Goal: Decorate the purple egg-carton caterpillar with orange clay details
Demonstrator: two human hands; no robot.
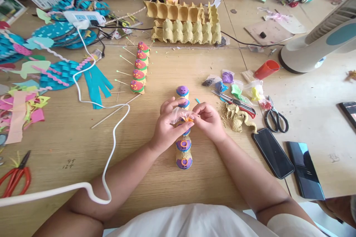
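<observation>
My left hand [169, 124] grips a small clear plastic bag [178, 114] with orange clay [187, 119] in it. At the bag's right end, the fingers of my right hand [208, 120] pinch its edge. Beneath both hands lies an egg-carton strip [183, 155] of several bumps, covered in purple and blue clay; the two nearest bumps carry orange rings. My hands hide its middle part. A second strip [139, 68] with red and green clay and thin sticks poking out stands farther left.
Clay bags [236, 90], a utility knife [235, 103], carton scraps [236, 116], scissors [275, 118] and two phones [274, 152] lie to the right. A white cable [114, 137] crosses the left side, near red-handled pliers [18, 174]. Egg cartons [191, 31] sit at the back.
</observation>
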